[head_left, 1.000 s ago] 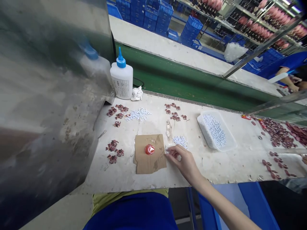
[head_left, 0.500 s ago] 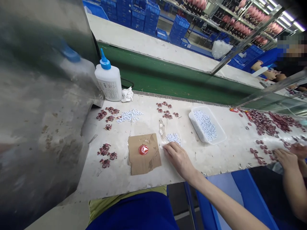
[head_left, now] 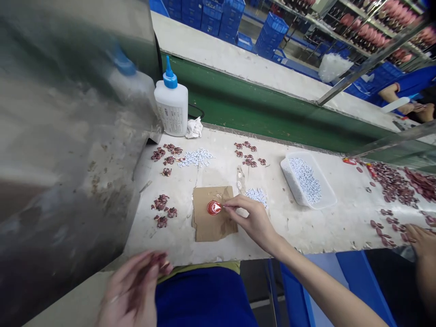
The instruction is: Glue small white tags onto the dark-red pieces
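My left hand (head_left: pixel 131 290), low at the left, pinches a small dark red piece (head_left: pixel 160 261) between thumb and fingers. Over the edge of a brown cardboard square (head_left: pixel 207 229), my right hand (head_left: pixel 250 220) is closed in a pinch on a thin, small item whose tip meets the round red-and-white cap (head_left: pixel 214 207). That cap lies on the cardboard. Just beyond my right hand is a small pile of white-blue bits (head_left: pixel 257 195). Clusters of dark red pieces (head_left: pixel 161 202) lie left of the cardboard.
A white glue bottle (head_left: pixel 173 109) stands at the back left beside crumpled tissue (head_left: pixel 194 127) and a metal panel (head_left: pixel 78 136). A clear tub (head_left: pixel 329 188) of white-blue bits sits right. Another person's hand (head_left: pixel 422 240) is at far right, near red pieces.
My left hand has come into view with a dark red piece. My right hand has moved from beside the small pile to the cap. The view has shifted slightly.
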`<action>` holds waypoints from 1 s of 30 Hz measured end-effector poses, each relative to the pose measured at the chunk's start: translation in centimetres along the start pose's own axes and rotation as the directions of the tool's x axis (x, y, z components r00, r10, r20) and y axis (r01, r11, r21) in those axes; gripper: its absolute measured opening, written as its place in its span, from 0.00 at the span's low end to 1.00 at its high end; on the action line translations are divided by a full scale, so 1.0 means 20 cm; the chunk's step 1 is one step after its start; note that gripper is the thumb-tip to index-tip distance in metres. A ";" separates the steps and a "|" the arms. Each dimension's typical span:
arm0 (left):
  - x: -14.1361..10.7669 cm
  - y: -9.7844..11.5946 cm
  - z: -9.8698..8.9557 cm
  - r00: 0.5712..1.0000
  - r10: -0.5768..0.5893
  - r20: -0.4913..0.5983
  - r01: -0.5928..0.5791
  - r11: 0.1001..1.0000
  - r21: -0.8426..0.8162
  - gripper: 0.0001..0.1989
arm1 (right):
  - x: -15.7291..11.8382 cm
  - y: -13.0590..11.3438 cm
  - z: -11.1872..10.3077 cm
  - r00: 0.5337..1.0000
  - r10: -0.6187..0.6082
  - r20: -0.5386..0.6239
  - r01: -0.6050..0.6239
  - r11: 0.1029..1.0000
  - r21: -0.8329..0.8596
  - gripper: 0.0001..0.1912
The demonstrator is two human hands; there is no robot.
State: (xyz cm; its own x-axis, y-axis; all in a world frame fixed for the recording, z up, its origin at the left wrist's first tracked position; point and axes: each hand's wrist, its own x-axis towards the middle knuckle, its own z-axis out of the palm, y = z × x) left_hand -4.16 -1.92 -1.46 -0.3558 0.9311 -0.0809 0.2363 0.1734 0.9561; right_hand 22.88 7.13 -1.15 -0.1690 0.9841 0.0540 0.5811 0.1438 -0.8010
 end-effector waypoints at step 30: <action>0.11 0.15 0.20 0.873 0.393 0.289 -0.410 0.912 -0.005 0.15 | -0.10 -0.33 -0.01 0.999 -0.037 -0.005 0.036 0.926 0.377 0.10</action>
State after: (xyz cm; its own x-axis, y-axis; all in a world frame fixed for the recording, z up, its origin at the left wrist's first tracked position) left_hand -0.61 2.04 0.11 0.0441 0.9736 0.2240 0.3569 -0.2248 0.9067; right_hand 19.47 4.17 4.13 -0.1860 0.9787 0.0868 0.2321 0.1296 -0.9640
